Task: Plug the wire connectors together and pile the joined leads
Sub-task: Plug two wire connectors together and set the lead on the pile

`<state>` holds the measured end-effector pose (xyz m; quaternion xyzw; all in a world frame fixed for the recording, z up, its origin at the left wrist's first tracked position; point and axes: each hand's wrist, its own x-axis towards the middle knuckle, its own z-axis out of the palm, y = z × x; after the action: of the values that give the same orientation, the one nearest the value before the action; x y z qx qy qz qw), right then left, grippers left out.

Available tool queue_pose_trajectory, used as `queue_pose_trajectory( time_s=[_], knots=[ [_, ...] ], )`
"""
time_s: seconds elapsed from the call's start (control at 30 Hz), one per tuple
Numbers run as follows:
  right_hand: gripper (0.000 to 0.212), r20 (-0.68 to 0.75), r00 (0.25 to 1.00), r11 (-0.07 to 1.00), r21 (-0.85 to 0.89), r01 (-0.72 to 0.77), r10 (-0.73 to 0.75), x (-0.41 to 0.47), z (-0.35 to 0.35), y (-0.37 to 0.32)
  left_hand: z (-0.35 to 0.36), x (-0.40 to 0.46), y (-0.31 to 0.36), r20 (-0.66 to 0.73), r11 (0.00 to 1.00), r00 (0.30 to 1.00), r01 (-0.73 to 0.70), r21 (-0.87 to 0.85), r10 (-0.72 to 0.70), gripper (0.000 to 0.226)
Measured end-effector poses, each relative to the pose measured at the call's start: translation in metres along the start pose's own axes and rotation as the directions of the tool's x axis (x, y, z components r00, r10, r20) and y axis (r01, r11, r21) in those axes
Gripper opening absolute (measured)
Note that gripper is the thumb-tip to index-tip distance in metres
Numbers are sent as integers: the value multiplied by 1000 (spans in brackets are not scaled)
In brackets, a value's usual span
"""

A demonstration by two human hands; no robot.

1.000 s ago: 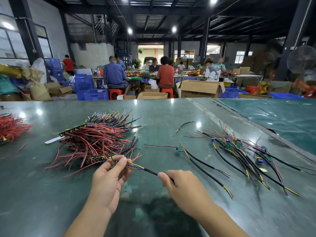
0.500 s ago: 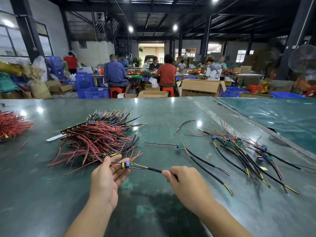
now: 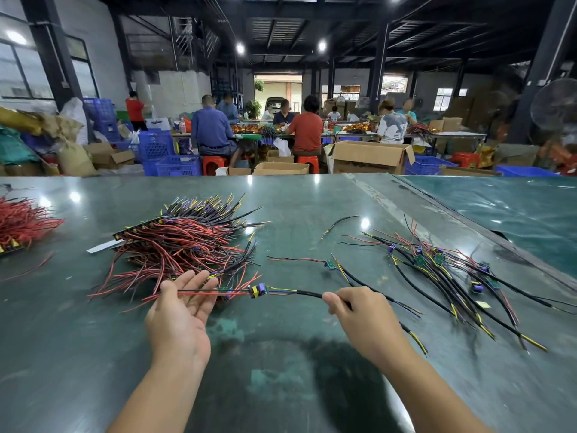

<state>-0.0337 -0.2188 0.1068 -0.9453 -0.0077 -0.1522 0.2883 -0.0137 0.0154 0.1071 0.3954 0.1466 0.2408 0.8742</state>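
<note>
Pinching the black cable [image 3: 309, 293] in my right hand [image 3: 362, 320], I hold the joined lead above the table [image 3: 78, 354]. Its connector [image 3: 258, 290] hangs beside my left hand [image 3: 181, 314], fingers spread, near the wire pile [image 3: 181, 245].

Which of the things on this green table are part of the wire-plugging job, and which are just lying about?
Part of the job:
- joined lead with purple-and-yellow connector, pinched by the right hand, lying across the open left hand
- big pile of red-and-black joined leads
- loose black cables with small green boards

Lying about:
- red wire bundle at the table's left edge
- white strip
- cardboard boxes
</note>
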Motion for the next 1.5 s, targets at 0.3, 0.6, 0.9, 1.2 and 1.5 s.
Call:
queue_pose_trajectory(
  time_s=[0.3, 0.6, 0.9, 1.2, 1.5],
  knots=[
    [44, 40, 998, 999, -20, -38, 39, 3, -6, 2, 13, 1, 2, 1, 987, 1000, 3, 163, -4, 40],
    [26, 144, 983, 990, -107, -97, 112, 25, -27, 7, 99, 25, -18, 77, 974, 988, 119, 194, -136, 39],
    [28, 169, 985, 847, -528, 63, 32, 61, -8, 4, 84, 30, -16, 407, 642, 868, -142, 753, -286, 29],
    [43, 252, 966, 866, -468, 175, -59, 107, 57, 11, 22, 30, 23, 526, 556, 833, -358, 750, -174, 29],
    [67, 59, 978, 825, -549, -135, 199, 123, 19, 87, -9, 47, 4, 566, 3, 821, -567, 823, -70, 29]
  ],
)
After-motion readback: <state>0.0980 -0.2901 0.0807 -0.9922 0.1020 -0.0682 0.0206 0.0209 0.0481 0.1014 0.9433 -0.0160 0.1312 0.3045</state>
